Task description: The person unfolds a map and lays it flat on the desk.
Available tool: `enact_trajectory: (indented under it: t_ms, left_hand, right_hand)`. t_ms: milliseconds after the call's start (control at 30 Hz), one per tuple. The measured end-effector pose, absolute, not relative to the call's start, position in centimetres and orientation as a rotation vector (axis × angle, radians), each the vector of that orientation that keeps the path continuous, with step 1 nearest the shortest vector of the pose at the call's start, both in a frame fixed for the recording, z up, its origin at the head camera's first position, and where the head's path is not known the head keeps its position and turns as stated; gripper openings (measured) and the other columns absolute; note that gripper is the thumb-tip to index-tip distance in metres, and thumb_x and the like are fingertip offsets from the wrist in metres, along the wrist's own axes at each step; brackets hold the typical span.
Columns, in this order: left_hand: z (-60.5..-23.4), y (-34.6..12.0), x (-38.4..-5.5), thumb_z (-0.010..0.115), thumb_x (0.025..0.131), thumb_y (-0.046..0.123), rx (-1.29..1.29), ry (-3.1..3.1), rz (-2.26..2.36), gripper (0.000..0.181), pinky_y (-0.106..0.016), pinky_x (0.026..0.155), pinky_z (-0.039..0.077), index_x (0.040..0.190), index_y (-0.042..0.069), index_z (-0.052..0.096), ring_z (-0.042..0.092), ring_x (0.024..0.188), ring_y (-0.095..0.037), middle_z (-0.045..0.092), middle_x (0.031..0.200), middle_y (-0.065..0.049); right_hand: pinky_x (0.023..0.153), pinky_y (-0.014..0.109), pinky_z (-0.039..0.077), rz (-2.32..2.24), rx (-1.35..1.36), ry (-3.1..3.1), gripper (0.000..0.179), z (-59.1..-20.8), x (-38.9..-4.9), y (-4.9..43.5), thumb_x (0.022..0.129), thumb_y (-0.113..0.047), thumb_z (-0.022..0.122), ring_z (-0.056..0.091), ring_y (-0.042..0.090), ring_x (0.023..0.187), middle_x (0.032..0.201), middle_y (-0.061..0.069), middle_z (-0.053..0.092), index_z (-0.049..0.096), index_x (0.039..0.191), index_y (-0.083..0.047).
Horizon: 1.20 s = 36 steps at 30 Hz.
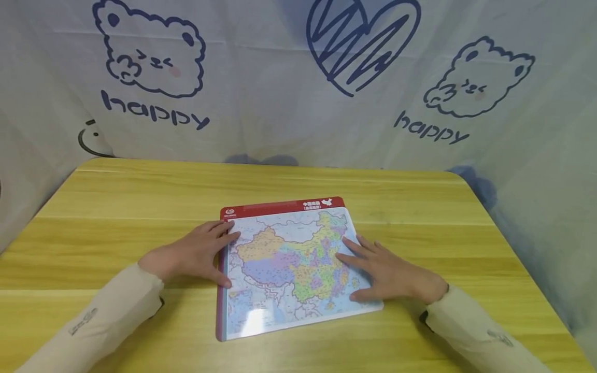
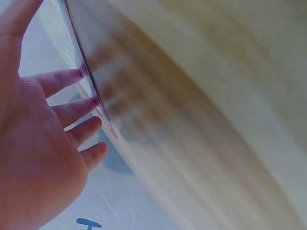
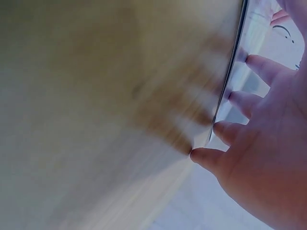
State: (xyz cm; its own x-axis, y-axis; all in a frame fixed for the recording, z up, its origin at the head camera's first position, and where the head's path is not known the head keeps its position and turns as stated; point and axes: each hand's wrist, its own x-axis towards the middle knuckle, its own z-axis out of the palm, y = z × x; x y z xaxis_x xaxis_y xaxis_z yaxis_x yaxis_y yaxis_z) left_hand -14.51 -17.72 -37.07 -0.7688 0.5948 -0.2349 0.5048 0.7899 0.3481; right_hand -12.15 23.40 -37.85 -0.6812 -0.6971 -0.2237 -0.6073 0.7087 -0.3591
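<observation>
A flat map board [image 1: 289, 259] of China, with a red band along its top and coloured provinces, lies slightly turned on the wooden table. My left hand [image 1: 198, 254] rests at its left edge, fingers spread and fingertips on the surface. On the opposite side my right hand [image 1: 392, 272] touches the right part of the map with spread fingers. In the left wrist view the fingers [image 2: 72, 112] meet the board's thin edge. The right wrist view shows fingers [image 3: 235, 129] along the other edge, one fingertip down on the table.
The yellow wood-grain table [image 1: 140, 207] extends around the board on all sides. Behind it hangs a white cloth [image 1: 261, 103] with drawn bears, a heart and the word "happy". Glare shows on the map's lower left.
</observation>
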Motion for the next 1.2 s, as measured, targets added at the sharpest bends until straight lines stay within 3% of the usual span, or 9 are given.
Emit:
enact_trajectory:
  t_ms: [267, 567, 1200]
  left_hand:
    - [-36.5, -17.4, -13.3, 0.075, 0.068, 0.064, 0.874, 2.685, 0.301, 0.104, -0.062, 0.109, 0.020, 0.142, -0.002, 0.044, 0.026, 0.134, -0.047, 0.032, 0.148, -0.028]
    - [-36.4, -16.3, -11.5, 0.072, 0.069, 0.065, 0.840, 2.713, 0.213, 0.103, -0.061, 0.108, 0.024, 0.141, -0.004, 0.045, 0.030, 0.133, -0.046, 0.036, 0.145, -0.029]
    - [-36.9, -15.9, -8.9, 0.063, 0.078, 0.068, 0.839, 2.767, 0.208, 0.101, -0.062, 0.107, 0.024, 0.140, -0.009, 0.043, 0.028, 0.134, -0.051, 0.033, 0.145, -0.034]
  right_hand:
    - [0.108, 0.066, 0.014, -0.340, -1.008, 2.604, 0.077, -37.9, -12.6, 23.2, 0.091, -0.050, 0.059, 0.009, 0.045, 0.142, 0.157, 0.017, 0.020, 0.036, 0.149, -0.005]
    - [0.107, 0.067, 0.015, -0.298, -0.995, 2.654, 0.063, -37.8, -13.3, 22.6, 0.099, -0.040, 0.051, 0.011, 0.047, 0.141, 0.155, 0.023, 0.022, 0.036, 0.148, -0.002]
    - [0.107, 0.068, 0.016, -0.295, -0.966, 2.673, 0.056, -38.0, -14.9, 22.1, 0.100, -0.034, 0.050, 0.011, 0.049, 0.140, 0.154, 0.023, 0.024, 0.040, 0.146, -0.003]
